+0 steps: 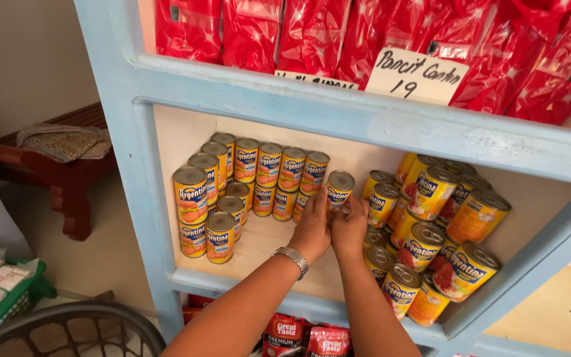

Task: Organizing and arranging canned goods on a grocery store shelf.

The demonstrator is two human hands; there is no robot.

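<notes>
Can (338, 190) stood upright, long axis vertical, silver lid up and tipped slightly toward the camera, label facing out. It was held in the middle of the shelf (259, 241), in the gap between two groups of cans, apparently just above the shelf board; contact with the board could not be confirmed.

Left hand (312, 228): fingers curled narrowly around the can's left side, fingertips on the label below the lid. Metal watch (293, 258) on that wrist.

Right hand (349, 227): fingers likewise closed in, pressed to the can's lower right side. The two hands touched each other beneath the can; grip was shared.

Left group (246, 182): yellow-and-blue cans, upright, stacked two high in rows reaching to the back wall. Right group (431, 228): yellow-and-red cans, piled loosely, many tilted with lids toward the viewer.

Upper shelf held red packets (312, 30) with a handwritten card (416, 76) on the edge. More red packs (299, 338) below. Dark basket (67, 330) at lower left; wooden bench (54, 168) behind.
</notes>
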